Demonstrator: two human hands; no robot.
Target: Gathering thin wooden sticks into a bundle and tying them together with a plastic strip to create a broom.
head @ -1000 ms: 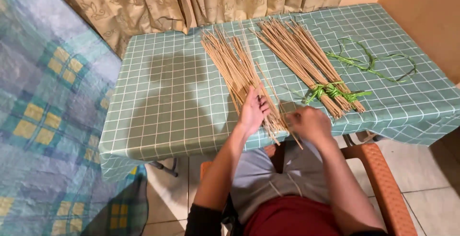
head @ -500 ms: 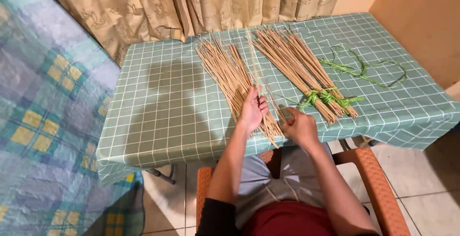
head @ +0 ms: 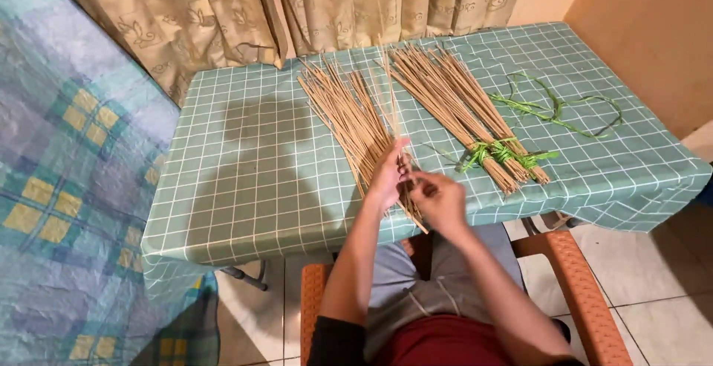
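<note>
A loose pile of thin tan sticks (head: 349,113) lies spread on the table with the green checked cloth (head: 252,165). My left hand (head: 388,176) grips a few of these sticks at their near ends, and they rise toward the curtain. Just to the right, my right hand (head: 440,201) pinches the same sticks by their lower ends. A second bunch of sticks (head: 460,109), tied with green ribbon (head: 499,155), lies to the right of my hands.
Loose green ribbon strands (head: 557,106) curl on the table's right side. Beige curtains (head: 223,17) hang behind the table. A bed with a blue and yellow checked cover (head: 67,188) stands at the left. I sit on an orange chair (head: 579,292) over a tiled floor.
My hands have come closer together at the near ends of the loose sticks, and a few sticks are now lifted off the pile. The view has shifted slightly.
</note>
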